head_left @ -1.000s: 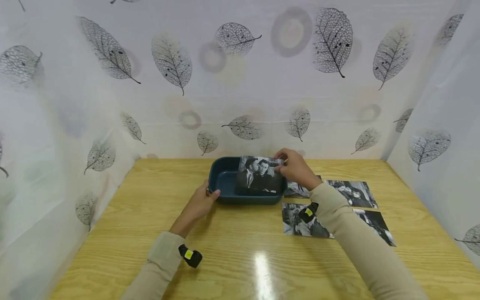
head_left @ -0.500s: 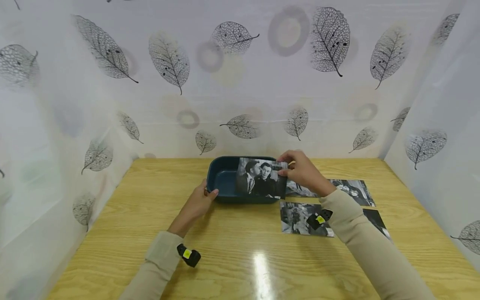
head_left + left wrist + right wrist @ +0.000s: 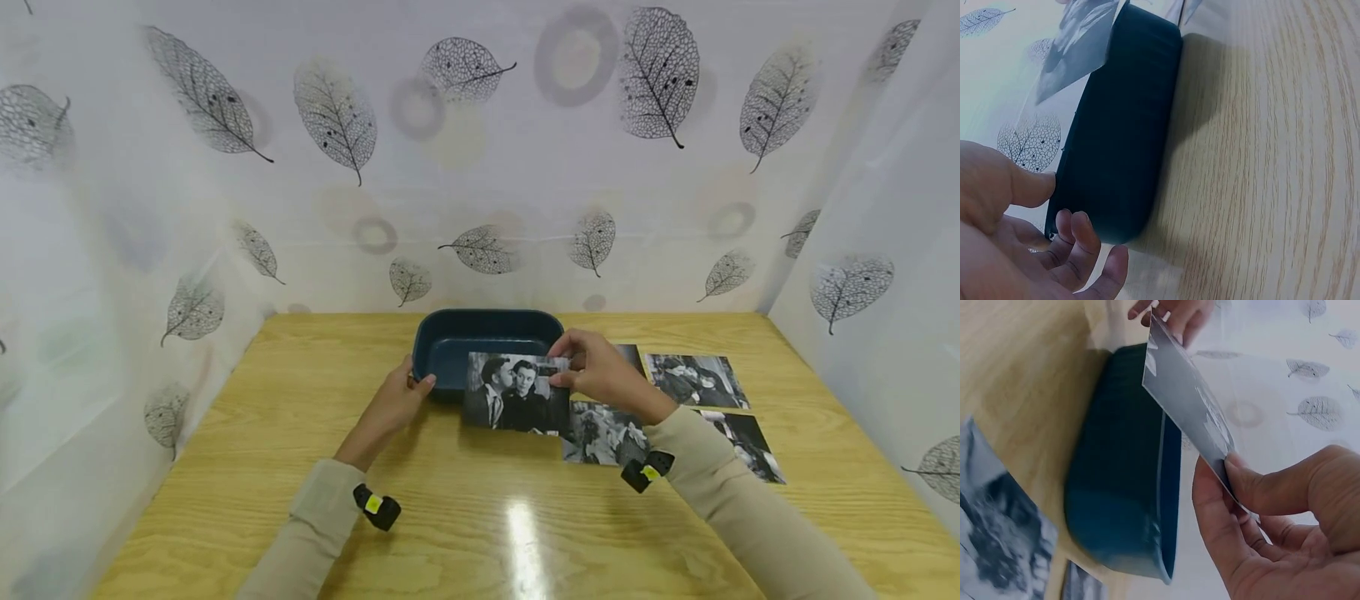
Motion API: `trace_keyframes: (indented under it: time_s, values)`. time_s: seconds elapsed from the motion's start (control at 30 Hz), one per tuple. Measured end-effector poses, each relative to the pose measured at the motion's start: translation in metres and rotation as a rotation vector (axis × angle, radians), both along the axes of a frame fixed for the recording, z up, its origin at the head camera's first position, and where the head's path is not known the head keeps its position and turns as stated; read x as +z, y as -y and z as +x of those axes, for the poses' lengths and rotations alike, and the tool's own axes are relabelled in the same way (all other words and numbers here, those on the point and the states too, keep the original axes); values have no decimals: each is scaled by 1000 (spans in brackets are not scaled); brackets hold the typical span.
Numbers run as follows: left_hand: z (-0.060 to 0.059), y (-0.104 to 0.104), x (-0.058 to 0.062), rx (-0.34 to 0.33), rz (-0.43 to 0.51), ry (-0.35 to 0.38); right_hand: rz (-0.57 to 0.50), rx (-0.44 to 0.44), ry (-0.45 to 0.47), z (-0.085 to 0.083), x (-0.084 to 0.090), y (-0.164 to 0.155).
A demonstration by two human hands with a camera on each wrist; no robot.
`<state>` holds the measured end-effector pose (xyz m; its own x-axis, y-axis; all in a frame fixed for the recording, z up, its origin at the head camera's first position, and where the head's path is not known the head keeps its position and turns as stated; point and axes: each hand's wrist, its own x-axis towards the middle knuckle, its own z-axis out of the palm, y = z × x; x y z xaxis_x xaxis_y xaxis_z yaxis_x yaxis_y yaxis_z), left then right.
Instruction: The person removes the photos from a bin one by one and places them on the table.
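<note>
A black-and-white photo (image 3: 517, 398) shows two people close together. My right hand (image 3: 603, 375) pinches its right edge between thumb and fingers; in the right wrist view the photo (image 3: 1188, 394) stands tilted above the rim. Behind it sits a deep, dark blue rectangular tub (image 3: 450, 364), its front right part hidden by the photo. At the tub's left end, my left hand (image 3: 390, 408) grips the rim, thumb on top and fingers curled at the outside, as the left wrist view of the tub (image 3: 1122, 125) shows.
Several more photos lie on the wooden table (image 3: 300, 417) to the right: one at the upper right (image 3: 697, 381), one at the lower right (image 3: 746, 446), one nearer the middle (image 3: 600, 433). A leaf-patterned curtain (image 3: 480, 192) encloses the back and sides.
My right hand has drawn the photo from over the tub's inside toward me, so it now hangs in front of the rim. The left hand keeps its grip on the tub.
</note>
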<state>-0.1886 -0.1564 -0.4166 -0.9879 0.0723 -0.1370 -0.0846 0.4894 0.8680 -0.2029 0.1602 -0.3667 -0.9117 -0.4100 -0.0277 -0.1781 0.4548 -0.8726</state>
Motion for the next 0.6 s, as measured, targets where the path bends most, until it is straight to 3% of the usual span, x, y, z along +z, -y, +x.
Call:
trace_keyframes:
  time_s: [0.3,0.6]
  values:
    - [0,-1,1,-2,-20,5,-2,38,40,13,-21,8]
    - [1,0,3,1,-8,28,-1,57,54,22,-31,10]
